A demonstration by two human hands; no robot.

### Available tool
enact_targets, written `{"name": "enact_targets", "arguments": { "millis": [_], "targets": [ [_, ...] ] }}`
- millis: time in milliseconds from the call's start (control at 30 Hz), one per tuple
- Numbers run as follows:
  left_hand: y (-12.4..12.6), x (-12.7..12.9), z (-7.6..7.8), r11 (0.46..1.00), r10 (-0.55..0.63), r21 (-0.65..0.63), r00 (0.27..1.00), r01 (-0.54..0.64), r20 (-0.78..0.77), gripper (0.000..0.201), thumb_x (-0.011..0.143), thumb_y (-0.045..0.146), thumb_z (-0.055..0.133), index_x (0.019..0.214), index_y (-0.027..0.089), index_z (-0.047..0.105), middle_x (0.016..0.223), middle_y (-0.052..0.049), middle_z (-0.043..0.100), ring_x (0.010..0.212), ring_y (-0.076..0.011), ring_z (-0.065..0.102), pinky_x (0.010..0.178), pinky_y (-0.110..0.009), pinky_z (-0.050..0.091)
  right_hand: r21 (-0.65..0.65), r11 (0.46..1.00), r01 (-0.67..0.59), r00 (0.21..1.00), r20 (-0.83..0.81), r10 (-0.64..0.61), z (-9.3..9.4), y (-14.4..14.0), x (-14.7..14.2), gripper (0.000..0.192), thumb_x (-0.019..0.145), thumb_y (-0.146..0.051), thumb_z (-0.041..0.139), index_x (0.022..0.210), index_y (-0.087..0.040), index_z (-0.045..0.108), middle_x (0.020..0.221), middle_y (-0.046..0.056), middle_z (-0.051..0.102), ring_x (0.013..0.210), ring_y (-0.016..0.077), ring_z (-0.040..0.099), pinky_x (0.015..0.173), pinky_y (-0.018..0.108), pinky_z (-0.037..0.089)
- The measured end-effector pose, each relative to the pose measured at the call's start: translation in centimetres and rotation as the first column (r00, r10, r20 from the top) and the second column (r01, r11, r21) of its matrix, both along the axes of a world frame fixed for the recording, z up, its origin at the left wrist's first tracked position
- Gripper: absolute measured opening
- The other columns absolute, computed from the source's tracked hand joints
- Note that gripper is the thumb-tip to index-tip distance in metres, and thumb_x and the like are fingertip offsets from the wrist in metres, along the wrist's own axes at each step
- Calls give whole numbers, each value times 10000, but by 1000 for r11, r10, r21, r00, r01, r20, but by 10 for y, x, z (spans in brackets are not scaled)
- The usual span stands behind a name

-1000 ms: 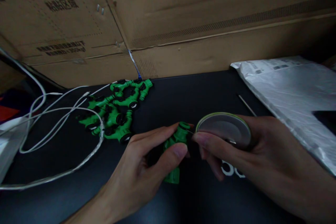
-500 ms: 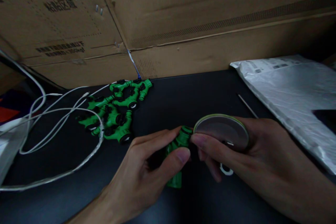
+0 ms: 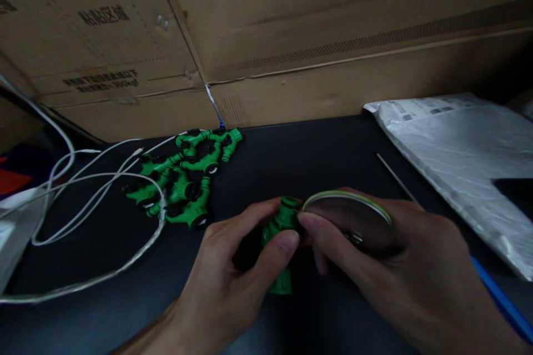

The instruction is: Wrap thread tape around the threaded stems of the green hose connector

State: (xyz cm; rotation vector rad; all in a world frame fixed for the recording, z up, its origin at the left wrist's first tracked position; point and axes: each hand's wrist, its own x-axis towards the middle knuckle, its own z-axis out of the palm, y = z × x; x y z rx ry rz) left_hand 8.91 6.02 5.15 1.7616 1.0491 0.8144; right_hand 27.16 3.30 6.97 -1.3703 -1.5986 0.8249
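My left hand (image 3: 245,266) is closed around a green plastic hose splitter (image 3: 287,211), its ribbed neck pointing up and its wider end showing below my thumb. In my right hand (image 3: 387,266) is a thin round disc (image 3: 333,213) with a yellow-green rim and a small metallic detail near its middle. The thumb and fingers of that hand pinch at the disc's left edge, right beside the splitter's neck. Whether the disc's edge touches the neck, I cannot tell. Several similar green splitters (image 3: 189,208) with black valve knobs lie in a pile at the left.
White cables (image 3: 100,277) loop across the left of the black table (image 3: 283,161). A thin metal rod (image 3: 393,173) and a blue handle (image 3: 499,294) show either side of my right hand. At right lies a white plastic mailer (image 3: 453,144); cardboard boxes (image 3: 333,11) stand behind.
The splitter is turned more upright in my left hand, and the disc has tilted and moved slightly down and left. A white ring below my right hand is out of sight; the blue handle now shows.
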Motion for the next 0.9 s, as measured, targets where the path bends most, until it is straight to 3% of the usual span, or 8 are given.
{"name": "enact_targets", "arguments": {
  "millis": [267,467,600,767,900],
  "targets": [
    [-3,-3,-4,996,30,87,999,-28,-19,245,964,321,654,1170,284,780,1068,-22,799,910,-218,750,814,-287,612,149,988,27,998,51,-35,-5,-3,-5,156,959,-201,634,814,-238,680,639,-61,651,518,77,601,562,179,516],
    [-5,-1,-2,997,26,75,999,-28,22,271,986,338,621,1213,302,765,1064,-23,793,917,-212,742,830,-288,602,285,958,16,994,99,-46,-17,-5,-5,101,947,-145,640,957,-231,693,896,-7,765,773,128,743,666,183,589],
    [-5,0,-3,998,42,53,999,-44,30,265,992,364,606,1187,296,772,1039,-25,787,880,-210,724,771,-284,592,318,948,29,995,81,-58,-20,-5,-5,125,941,-137,643,1000,-235,692,936,13,776,829,162,760,696,215,622],
    [-8,-1,-4,998,31,-57,996,-26,82,270,1014,370,566,1185,277,753,932,-17,757,814,-182,682,713,-256,556,285,959,-4,998,60,-13,-21,-7,-9,149,941,-117,636,997,-249,674,927,-6,765,837,142,757,718,195,616],
    [-12,2,-4,972,134,-213,978,-99,160,277,1018,369,547,1178,252,740,997,-27,750,877,-179,685,830,-260,558,405,914,5,997,71,-37,-28,-6,-13,132,948,-104,632,1010,-216,661,934,0,768,804,114,754,652,148,586]
  ]
}}
